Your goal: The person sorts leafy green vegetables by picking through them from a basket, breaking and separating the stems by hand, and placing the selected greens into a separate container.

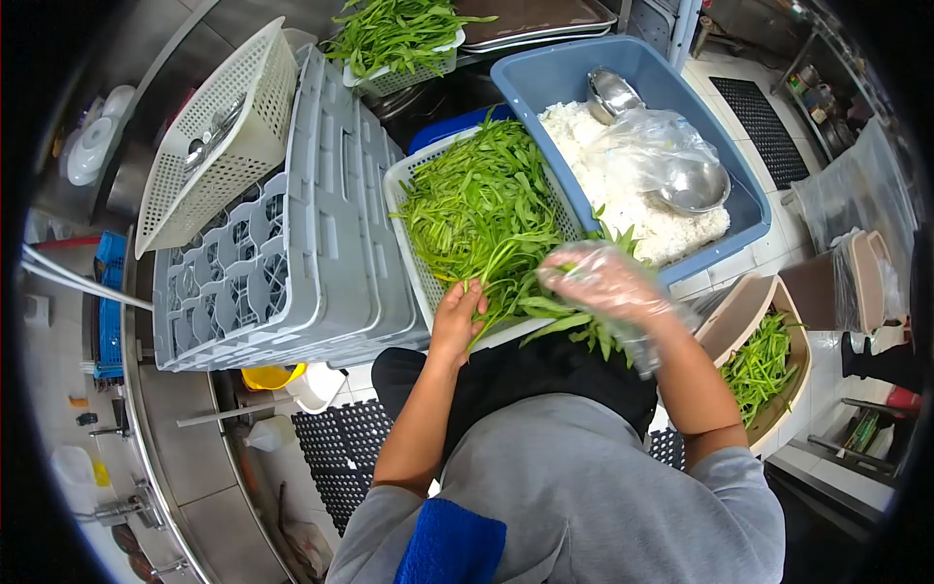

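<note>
Left hand pinches green stems — gloved right hand curls fingers round leaves.

Centre: basket, greens inside. Left: stacked racks, cutlery basket on top. Right: tub, rice and two bowls inside. Lower right: bin, stems inside.

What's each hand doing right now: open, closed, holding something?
Left hand: closed, bare, pinching green stems.
Right hand: closed, gloved in clear plastic, holding leafy greens.
</note>
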Demonstrator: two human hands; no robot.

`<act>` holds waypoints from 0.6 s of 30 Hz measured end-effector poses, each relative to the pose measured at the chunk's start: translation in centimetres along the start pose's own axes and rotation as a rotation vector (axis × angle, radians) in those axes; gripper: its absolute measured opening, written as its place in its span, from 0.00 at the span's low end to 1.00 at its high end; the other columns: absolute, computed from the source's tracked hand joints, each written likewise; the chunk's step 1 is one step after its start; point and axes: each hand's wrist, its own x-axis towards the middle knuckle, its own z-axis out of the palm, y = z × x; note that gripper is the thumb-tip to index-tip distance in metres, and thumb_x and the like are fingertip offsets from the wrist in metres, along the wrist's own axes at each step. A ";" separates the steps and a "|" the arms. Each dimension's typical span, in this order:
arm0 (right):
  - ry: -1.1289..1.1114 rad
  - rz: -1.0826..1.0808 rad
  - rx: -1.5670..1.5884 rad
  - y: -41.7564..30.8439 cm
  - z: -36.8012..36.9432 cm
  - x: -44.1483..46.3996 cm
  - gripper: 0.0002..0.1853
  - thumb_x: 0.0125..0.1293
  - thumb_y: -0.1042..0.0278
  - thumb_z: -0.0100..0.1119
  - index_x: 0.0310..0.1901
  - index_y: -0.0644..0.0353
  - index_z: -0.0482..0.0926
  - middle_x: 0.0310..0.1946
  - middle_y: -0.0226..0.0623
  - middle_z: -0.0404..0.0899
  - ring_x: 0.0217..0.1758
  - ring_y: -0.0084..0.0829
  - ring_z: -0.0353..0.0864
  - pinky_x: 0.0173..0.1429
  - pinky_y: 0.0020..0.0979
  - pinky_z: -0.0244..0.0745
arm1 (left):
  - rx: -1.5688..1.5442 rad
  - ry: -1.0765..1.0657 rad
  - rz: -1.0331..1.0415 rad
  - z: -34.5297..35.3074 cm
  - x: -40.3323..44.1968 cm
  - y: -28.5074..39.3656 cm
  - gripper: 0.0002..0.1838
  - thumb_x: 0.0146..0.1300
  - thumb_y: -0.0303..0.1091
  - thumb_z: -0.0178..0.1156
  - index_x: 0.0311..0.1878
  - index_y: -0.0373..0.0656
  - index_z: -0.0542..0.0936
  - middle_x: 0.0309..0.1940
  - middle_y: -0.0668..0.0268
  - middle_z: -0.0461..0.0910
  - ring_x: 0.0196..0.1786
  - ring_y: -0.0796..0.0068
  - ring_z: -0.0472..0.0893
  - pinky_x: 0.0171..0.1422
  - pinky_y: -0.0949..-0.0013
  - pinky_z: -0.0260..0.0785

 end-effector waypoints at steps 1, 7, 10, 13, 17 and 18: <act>0.069 -0.103 -0.178 0.8 1.7 0.2 0.19 0.62 0.54 0.56 0.43 0.64 0.79 0.39 0.45 0.81 0.45 0.45 0.79 0.53 0.37 0.73 | -0.001 -0.001 0.001 0.1 -0.1 0.0 0.09 0.69 0.41 0.51 0.44 0.47 0.72 0.26 0.75 0.68 0.25 0.89 0.61 0.23 0.82 0.51; 0.104 -0.118 -0.576 2.0 5.0 3.1 0.17 0.56 0.67 0.55 0.49 0.53 0.80 0.42 0.43 0.81 0.44 0.41 0.80 0.51 0.39 0.74 | 0.037 -0.032 -0.023 0.6 -1.2 0.5 0.10 0.69 0.42 0.50 0.43 0.46 0.74 0.24 0.76 0.66 0.24 0.89 0.60 0.22 0.83 0.50; -0.031 -0.175 -0.558 2.3 5.3 3.9 0.14 0.55 0.64 0.56 0.43 0.54 0.79 0.35 0.42 0.80 0.41 0.43 0.79 0.47 0.43 0.74 | 0.034 -0.066 -0.034 0.3 -1.3 0.5 0.10 0.69 0.42 0.50 0.43 0.47 0.74 0.23 0.76 0.66 0.23 0.89 0.60 0.22 0.83 0.50; -0.092 -0.163 -0.613 1.0 4.7 4.2 0.13 0.54 0.62 0.57 0.41 0.55 0.79 0.33 0.42 0.80 0.40 0.44 0.79 0.45 0.44 0.74 | 0.075 -0.026 -0.040 0.1 -1.2 0.5 0.10 0.69 0.42 0.51 0.42 0.47 0.75 0.23 0.77 0.66 0.23 0.90 0.59 0.22 0.83 0.50; -0.071 -0.199 -0.612 1.0 4.8 4.4 0.12 0.54 0.60 0.58 0.38 0.56 0.78 0.33 0.40 0.79 0.38 0.43 0.79 0.42 0.43 0.75 | 0.041 -0.051 -0.017 -0.1 -1.0 0.3 0.09 0.68 0.41 0.51 0.42 0.47 0.75 0.22 0.77 0.65 0.22 0.90 0.59 0.22 0.83 0.49; -0.072 -0.197 -0.612 1.5 4.7 4.7 0.12 0.54 0.60 0.58 0.38 0.56 0.78 0.33 0.40 0.79 0.38 0.43 0.79 0.42 0.43 0.75 | 0.048 -0.059 -0.003 -0.1 -1.0 0.5 0.10 0.68 0.41 0.51 0.43 0.46 0.74 0.22 0.77 0.65 0.22 0.90 0.59 0.21 0.83 0.49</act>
